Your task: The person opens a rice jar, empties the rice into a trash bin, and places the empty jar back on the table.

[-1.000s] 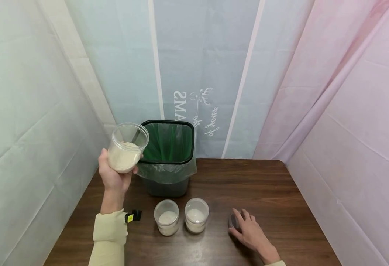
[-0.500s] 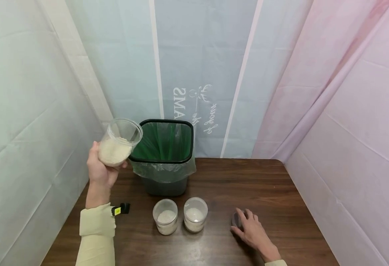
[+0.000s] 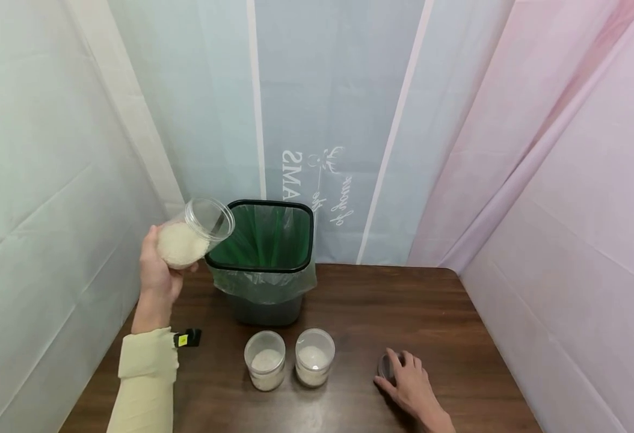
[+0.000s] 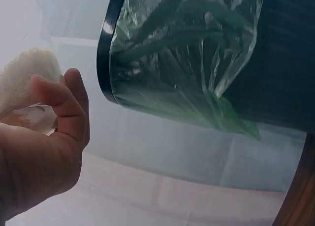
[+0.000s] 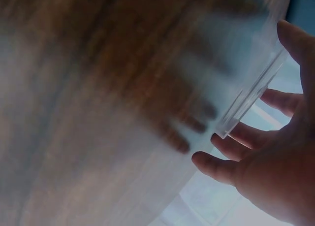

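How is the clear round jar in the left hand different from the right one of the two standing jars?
The held clear round plastic jar is tilted toward the black-rimmed bin; the right standing clear jar is upright. The left hand grips the held jar; the standing jar rests untouched on the brown wooden table. Both hold whitish grains.

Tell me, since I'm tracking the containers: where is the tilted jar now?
In the head view, the tilted jar is left of centre, in the left hand, its mouth pointing toward the lined bin beside it.

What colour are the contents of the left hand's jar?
The contents are off-white, clearest in the head view.
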The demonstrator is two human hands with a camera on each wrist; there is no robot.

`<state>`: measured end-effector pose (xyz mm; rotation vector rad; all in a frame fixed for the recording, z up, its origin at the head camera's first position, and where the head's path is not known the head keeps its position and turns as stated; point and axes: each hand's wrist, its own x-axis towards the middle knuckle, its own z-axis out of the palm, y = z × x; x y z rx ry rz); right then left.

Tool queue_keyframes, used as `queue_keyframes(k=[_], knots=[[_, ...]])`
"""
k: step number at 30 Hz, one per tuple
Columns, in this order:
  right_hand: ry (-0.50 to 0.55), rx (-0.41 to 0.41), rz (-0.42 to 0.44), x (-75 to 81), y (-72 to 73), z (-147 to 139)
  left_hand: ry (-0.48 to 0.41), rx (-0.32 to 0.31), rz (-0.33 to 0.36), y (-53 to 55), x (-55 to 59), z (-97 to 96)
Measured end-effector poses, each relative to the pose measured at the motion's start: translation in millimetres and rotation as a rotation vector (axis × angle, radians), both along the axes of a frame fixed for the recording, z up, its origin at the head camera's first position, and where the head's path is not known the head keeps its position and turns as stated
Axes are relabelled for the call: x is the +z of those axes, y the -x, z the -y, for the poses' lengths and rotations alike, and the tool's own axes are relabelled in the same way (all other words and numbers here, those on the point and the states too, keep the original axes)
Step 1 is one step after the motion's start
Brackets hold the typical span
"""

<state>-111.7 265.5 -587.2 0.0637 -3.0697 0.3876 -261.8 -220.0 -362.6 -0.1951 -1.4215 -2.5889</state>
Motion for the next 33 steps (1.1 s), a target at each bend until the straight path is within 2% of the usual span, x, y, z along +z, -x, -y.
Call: queue_keyframes(k=[8,12,21,29,33], knots=[[-0.011,-0.008,0.024,-1.7,5.4,-0.6,0.071,-0.012,-0.036,10.8,6.6,1.6],[-0.014,-0.013,0.025,-5.7,6.6,-3.2,0.113,-0.002,-0.032,13.7,5.2,0.1],[0.039,-0.039,0.055,-14.4,2.1,2.4,0.241,0.041,0.002,15.0,0.5,2.3],[0.064,-0.036,0.100,-7.5,2.5,4.1,0.417,0.166,0.019,16.3,0.6,3.8],[0.084,-0.049,0.122,-7.2,4.5,4.2,0.467,0.152,-0.001,18.8,-0.3,7.0]])
